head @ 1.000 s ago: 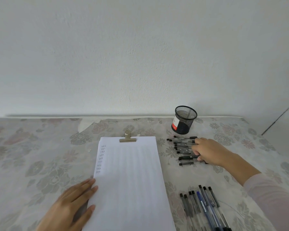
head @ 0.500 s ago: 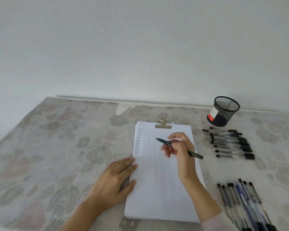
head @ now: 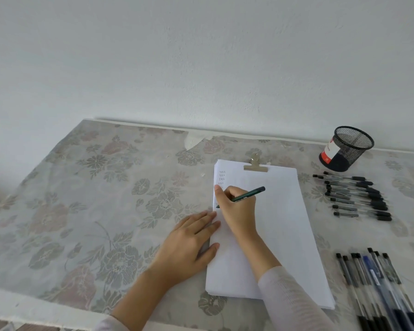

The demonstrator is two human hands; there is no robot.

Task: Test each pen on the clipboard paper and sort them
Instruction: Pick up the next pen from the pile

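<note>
Now the floral-patterned table (head: 86, 192) spreads wide under a matte, soft-looking cloth, and on it sits the white paper (head: 285, 235), a flat sheaf pinned by a brass-toned clip (head: 255, 166). Her left hand (head: 189, 247) lies released, palm flat, pressing the sheet's left edge. Her right hand (head: 237, 211) is curled around the green pen (head: 247, 195), tip down at the left margin just below a column of small marks. Light, rigid and slick-barrelled, I'd judge, so best pinched low near the tip. To the right, a black mesh cup (head: 347, 149), a row of capped pens (head: 356, 197), and a nearer cluster (head: 378, 283).
</note>
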